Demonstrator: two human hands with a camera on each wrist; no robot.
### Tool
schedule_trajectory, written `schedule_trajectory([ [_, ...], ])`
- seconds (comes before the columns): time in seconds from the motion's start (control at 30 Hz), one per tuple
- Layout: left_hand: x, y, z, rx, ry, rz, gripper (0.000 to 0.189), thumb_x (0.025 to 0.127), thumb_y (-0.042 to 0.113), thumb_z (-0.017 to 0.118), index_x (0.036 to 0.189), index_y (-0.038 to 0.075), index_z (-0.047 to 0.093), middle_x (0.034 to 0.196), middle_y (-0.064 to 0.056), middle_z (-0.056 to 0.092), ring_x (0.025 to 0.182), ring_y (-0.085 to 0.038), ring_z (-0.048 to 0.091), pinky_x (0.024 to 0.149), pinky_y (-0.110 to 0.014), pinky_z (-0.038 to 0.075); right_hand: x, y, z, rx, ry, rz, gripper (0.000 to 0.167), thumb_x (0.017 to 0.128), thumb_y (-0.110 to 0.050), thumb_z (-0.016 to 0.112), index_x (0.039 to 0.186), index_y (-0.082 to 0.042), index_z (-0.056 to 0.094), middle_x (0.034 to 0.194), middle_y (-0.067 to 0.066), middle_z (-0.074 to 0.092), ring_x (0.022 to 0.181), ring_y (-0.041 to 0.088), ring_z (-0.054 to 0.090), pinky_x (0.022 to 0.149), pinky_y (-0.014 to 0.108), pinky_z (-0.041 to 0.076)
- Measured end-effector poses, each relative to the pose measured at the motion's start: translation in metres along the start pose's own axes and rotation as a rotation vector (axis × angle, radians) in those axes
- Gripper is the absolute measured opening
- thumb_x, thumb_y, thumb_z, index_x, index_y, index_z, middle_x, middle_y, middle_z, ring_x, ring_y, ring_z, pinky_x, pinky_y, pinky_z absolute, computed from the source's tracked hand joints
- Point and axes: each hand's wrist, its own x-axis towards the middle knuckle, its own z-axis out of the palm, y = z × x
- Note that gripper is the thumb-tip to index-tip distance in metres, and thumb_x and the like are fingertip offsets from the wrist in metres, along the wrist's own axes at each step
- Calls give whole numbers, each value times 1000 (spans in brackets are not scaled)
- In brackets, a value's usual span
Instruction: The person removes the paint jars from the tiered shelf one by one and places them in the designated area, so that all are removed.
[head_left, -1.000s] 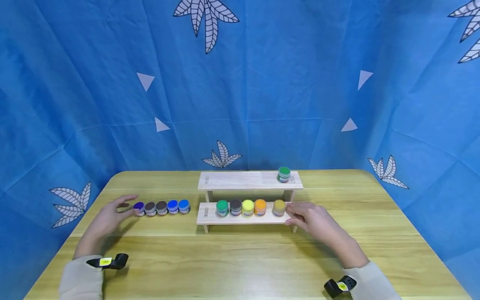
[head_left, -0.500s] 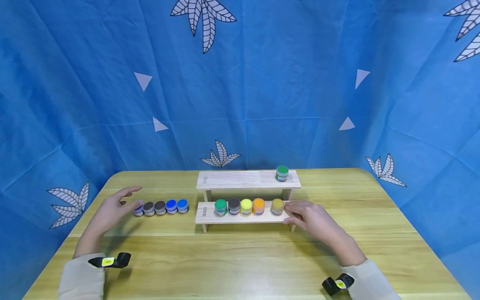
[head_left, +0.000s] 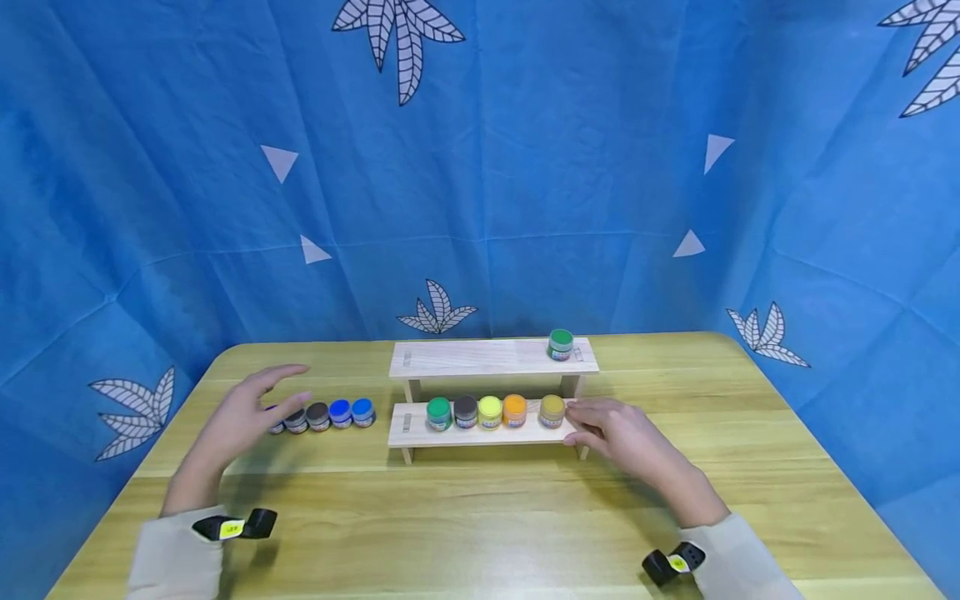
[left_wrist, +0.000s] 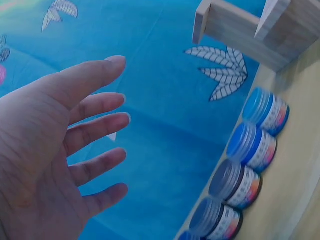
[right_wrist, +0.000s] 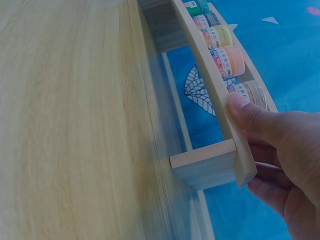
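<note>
A person's right hand [head_left: 618, 433] grips the end of a low wooden rack [head_left: 480, 432], thumb on its front edge as if steadying it, while the left hand [head_left: 247, 412], fingers spread and holding nothing, hovers over a row of paint pots [head_left: 330, 414] on the table [head_left: 480, 517]

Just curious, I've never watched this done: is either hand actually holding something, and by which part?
The right hand grips the wooden rack by the right end of its lower shelf. The left hand holds nothing, its fingers spread near the loose paint jars.
</note>
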Motion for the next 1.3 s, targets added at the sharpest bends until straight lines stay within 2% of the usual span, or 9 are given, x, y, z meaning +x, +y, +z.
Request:
schedule_trajectory([
  [0.23,9,24,9,3,-25,62,52,96,41,62,139,11,55,142,-18,49,132,-43,40,102,-64,34,1,0,-1,-2,-5,-9,45,83,-30,77,119,-4,71,119,10,68,111,29,63,92,45,51],
  [0.37,19,43,14,30,-35,95,54,96,44,61,138,12,56,140,-17,51,131,-42,42,103,-63,33,1,0,0,-2,-11,-3,45,83,-31,77,119,-5,71,120,10,68,112,29,63,92,46,51],
  [0.53,34,68,18,58,-41,102,60,93,52,60,138,13,56,140,-14,53,132,-39,42,104,-62,34,1,0,1,2,-16,6,46,83,-31,77,119,-5,71,120,10,68,112,29,63,92,46,51],
  [0.83,58,109,29,59,-69,147,59,91,56,61,137,19,58,141,-8,52,135,-34,39,105,-62,34,1,0,-1,0,2,3,45,81,-31,78,117,-5,72,119,10,68,111,29,63,92,46,51],
  [1.1,73,135,43,48,-79,194,52,93,49,63,136,19,60,141,-7,53,134,-31,41,106,-58,34,2,-1,-2,-10,12,-4,45,81,-30,79,117,-5,72,118,10,69,111,29,64,92,45,52],
  [1.3,86,151,58,65,-112,242,50,94,46,63,136,19,59,140,-8,55,133,-32,42,108,-56,33,1,0,0,-1,13,-3,44,81,-30,79,117,-5,72,118,10,69,111,29,64,92,45,52],
])
